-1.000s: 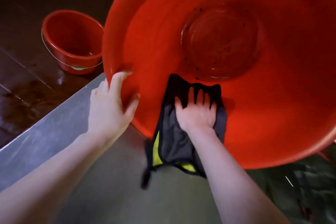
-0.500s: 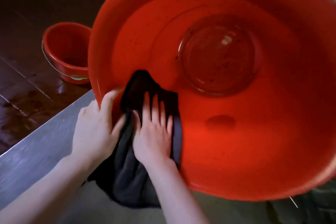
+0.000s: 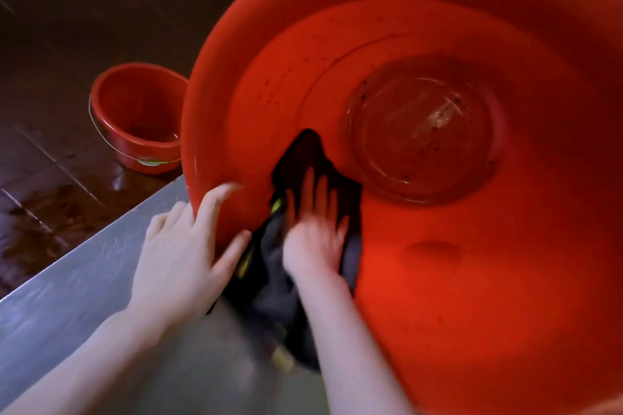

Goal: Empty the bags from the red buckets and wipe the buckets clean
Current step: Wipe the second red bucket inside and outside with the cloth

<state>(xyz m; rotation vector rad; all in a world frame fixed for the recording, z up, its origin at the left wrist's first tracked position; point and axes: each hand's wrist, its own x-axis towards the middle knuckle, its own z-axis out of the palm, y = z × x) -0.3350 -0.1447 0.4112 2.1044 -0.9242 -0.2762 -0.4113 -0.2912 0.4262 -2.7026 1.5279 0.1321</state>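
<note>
Left hand (image 3: pixel 182 256) grips; right hand (image 3: pixel 312 241) presses flat.

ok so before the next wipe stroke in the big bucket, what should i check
1. Grip: left hand holds the big bucket by its rim: ok.
2. Contact: right hand lies flat on the cloth, pressing it against the inner wall: ok.
3. Bags out of the big bucket: ok, none seen inside.
4. Inside free of dirt: not ok, dark specks on the wall and the base.
5. small bucket wiped: cannot tell.
</note>
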